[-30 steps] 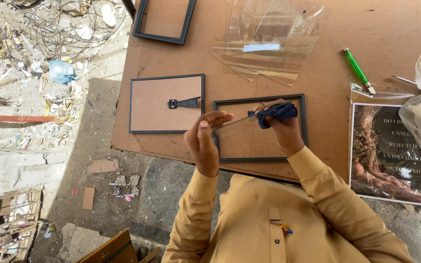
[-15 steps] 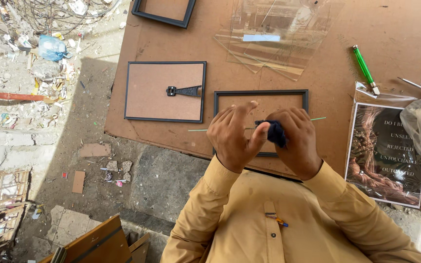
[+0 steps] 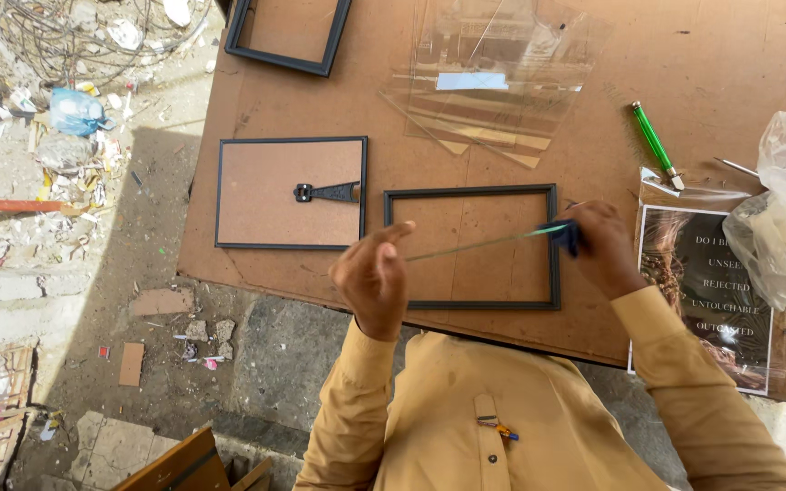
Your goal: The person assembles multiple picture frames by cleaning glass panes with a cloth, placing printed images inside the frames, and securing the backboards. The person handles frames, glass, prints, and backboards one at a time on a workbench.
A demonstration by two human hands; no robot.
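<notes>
Near the bench's front edge, the left hand (image 3: pixel 370 277) pinches one end of a thin clear glass pane (image 3: pixel 479 244) seen edge-on, while the right hand's (image 3: pixel 604 247) fingers clamp a dark blue cloth (image 3: pixel 564 236) on its other end, above an empty black rectangular frame (image 3: pixel 471 247). Further back lie stacked clear glass sheets (image 3: pixel 493 82) and a green-handled glass cutter (image 3: pixel 655 144).

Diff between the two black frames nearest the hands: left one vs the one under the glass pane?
The left frame is filled by a brown backing board with a black stand arm; the right frame is an empty border showing the table through it. The left frame lies clear of both hands; the right frame sits below the glass pane held edge-on between the left hand and right hand. Both are black, rectangular and flat.
</notes>
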